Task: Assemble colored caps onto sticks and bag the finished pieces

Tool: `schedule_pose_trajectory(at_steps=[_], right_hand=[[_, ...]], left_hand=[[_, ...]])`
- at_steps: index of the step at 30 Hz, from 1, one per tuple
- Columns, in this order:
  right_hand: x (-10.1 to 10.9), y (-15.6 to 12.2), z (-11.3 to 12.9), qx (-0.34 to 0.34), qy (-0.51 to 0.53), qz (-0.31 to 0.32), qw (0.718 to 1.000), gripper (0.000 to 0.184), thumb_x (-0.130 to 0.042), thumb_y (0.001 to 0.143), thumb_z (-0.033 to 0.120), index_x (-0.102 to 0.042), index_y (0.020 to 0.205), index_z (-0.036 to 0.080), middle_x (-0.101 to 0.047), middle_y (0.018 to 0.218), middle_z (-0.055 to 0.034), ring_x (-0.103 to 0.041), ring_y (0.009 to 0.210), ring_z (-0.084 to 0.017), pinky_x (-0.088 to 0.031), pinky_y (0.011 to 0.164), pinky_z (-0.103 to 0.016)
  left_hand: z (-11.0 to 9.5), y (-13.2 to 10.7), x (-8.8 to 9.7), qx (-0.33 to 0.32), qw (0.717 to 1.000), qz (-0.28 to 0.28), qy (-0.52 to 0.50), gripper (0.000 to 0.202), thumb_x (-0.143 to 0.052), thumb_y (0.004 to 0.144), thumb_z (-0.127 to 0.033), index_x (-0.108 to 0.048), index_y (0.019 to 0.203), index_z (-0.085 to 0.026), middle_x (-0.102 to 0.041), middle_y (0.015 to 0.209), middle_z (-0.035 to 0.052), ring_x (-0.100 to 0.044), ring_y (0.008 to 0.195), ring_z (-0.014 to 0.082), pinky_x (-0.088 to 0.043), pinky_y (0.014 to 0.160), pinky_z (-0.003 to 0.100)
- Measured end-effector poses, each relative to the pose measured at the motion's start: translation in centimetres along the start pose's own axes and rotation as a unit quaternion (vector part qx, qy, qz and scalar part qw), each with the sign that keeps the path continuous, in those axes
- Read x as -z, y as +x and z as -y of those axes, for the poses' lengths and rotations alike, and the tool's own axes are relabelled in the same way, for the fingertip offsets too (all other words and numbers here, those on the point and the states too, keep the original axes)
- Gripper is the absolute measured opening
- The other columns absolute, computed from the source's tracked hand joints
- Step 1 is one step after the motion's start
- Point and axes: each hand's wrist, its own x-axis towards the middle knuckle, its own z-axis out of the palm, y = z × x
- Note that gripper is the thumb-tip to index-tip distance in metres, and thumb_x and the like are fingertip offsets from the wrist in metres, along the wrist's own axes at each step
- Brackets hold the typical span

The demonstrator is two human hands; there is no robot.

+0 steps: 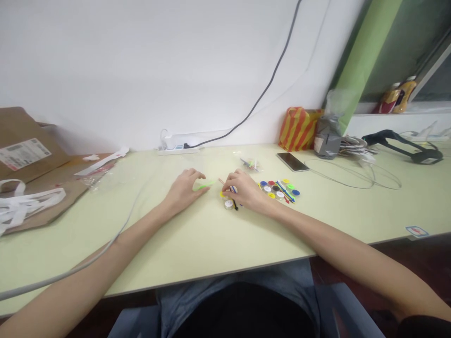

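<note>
Your right hand (243, 189) hides most of the small colored pieces (229, 203) beneath it; the contents of the plastic bag (251, 164) are too small to tell.

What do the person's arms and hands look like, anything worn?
Left hand and right hand: bare, no gloves, rings or watch. The right arm is bare up to a dark sleeve; a grey cable crosses the bare left forearm.
</note>
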Motion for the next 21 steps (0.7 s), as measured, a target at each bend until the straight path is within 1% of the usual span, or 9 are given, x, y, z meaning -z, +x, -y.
schedule_pose_trajectory(at_steps=[2, 4, 5, 7, 9, 12, 14, 17, 21], right_hand=[[0.3, 0.0, 0.3, 0.003, 0.021, -0.038, 0.999, 0.007, -0.071, 0.092, 0.019, -0.076, 0.087, 0.018, -0.069, 0.092, -0.0073, -0.053, 0.093, -0.022, -0.039, 0.085, -0.036], [0.5, 0.0, 0.8, 0.011, 0.052, -0.073, 0.996, 0.006, -0.071, 0.092, 0.019, -0.075, 0.087, 0.019, -0.070, 0.088, -0.0060, -0.055, 0.090, -0.021, -0.041, 0.085, -0.036], [0.6, 0.0, 1.0, 0.017, 0.069, -0.084, 0.994, 0.005, -0.071, 0.092, 0.019, -0.074, 0.087, 0.019, -0.071, 0.086, -0.0051, -0.055, 0.089, -0.021, -0.042, 0.085, -0.036], [0.6, -0.1, 1.4, 0.025, 0.101, -0.097, 0.990, 0.005, -0.072, 0.091, 0.018, -0.073, 0.086, 0.021, -0.071, 0.085, -0.0037, -0.057, 0.087, -0.020, -0.043, 0.085, -0.035], [0.5, -0.3, 1.7, 0.025, 0.123, -0.104, 0.987, 0.007, -0.071, 0.091, 0.018, -0.073, 0.086, 0.022, -0.073, 0.087, -0.0032, -0.058, 0.088, -0.020, -0.045, 0.084, -0.035], [0.4, -0.3, 1.4, 0.010, 0.122, -0.113, 0.986, 0.010, -0.067, 0.093, 0.016, -0.074, 0.090, 0.022, -0.073, 0.091, -0.0040, -0.059, 0.089, -0.020, -0.045, 0.084, -0.035], [0.4, -0.3, 0.7, 0.004, 0.094, -0.100, 0.990, 0.011, -0.066, 0.094, 0.015, -0.075, 0.093, 0.021, -0.073, 0.092, -0.0053, -0.058, 0.091, -0.021, -0.044, 0.086, -0.035], [0.4, -0.4, -0.4, 0.004, 0.024, -0.042, 0.999, 0.009, -0.069, 0.093, 0.018, -0.077, 0.088, 0.020, -0.071, 0.095, -0.0073, -0.054, 0.094, -0.022, -0.041, 0.088, -0.037], [0.3, -0.5, -1.1, 0.000, -0.033, 0.028, 0.999, 0.008, -0.072, 0.090, 0.020, -0.079, 0.086, 0.021, -0.068, 0.097, -0.0079, -0.052, 0.098, -0.023, -0.038, 0.087, -0.037]], left_hand=[[-1.3, -0.1, 0.4, -0.049, 0.998, -0.026, -0.013, 0.033, -0.064, 0.091, -0.047, -0.066, 0.114, -0.023, -0.065, 0.116, 0.0089, -0.057, 0.111, 0.0279, -0.044, 0.099, 0.043], [-3.0, -0.3, 0.6, -0.095, 0.995, -0.016, -0.040, 0.033, -0.063, 0.093, -0.045, -0.064, 0.119, -0.025, -0.066, 0.118, 0.0079, -0.058, 0.111, 0.0266, -0.043, 0.100, 0.043], [-3.7, -0.4, 0.6, -0.104, 0.993, -0.014, -0.058, 0.032, -0.064, 0.092, -0.044, -0.064, 0.118, -0.025, -0.067, 0.115, 0.0075, -0.058, 0.109, 0.0264, -0.044, 0.098, 0.042], [-5.0, -0.6, 0.5, -0.102, 0.991, -0.011, -0.081, 0.023, -0.062, 0.094, -0.040, -0.067, 0.108, -0.024, -0.070, 0.107, 0.0066, -0.060, 0.103, 0.0255, -0.045, 0.093, 0.041], [-5.6, -0.7, 0.4, -0.093, 0.991, -0.016, -0.097, 0.018, -0.060, 0.094, -0.038, -0.067, 0.100, -0.023, -0.070, 0.099, 0.0058, -0.060, 0.097, 0.0244, -0.046, 0.088, 0.040], [-5.1, -0.8, 0.2, -0.074, 0.992, -0.019, -0.103, 0.020, -0.061, 0.094, -0.041, -0.067, 0.098, -0.023, -0.070, 0.094, 0.0044, -0.060, 0.091, 0.0230, -0.047, 0.084, 0.038], [-4.3, -0.8, 0.1, -0.064, 0.994, -0.010, -0.092, 0.022, -0.062, 0.093, -0.043, -0.069, 0.098, -0.023, -0.070, 0.091, 0.0040, -0.060, 0.089, 0.0226, -0.047, 0.081, 0.037], [-3.3, -0.7, 0.1, -0.072, 0.996, 0.007, -0.057, 0.022, -0.062, 0.094, -0.043, -0.071, 0.096, -0.022, -0.068, 0.087, 0.0046, -0.058, 0.088, 0.0234, -0.046, 0.079, 0.037], [-3.1, -0.6, 0.0, -0.092, 0.995, 0.008, -0.031, 0.023, -0.059, 0.095, -0.041, -0.074, 0.099, -0.023, -0.067, 0.087, 0.0058, -0.058, 0.088, 0.0239, -0.046, 0.078, 0.037]])
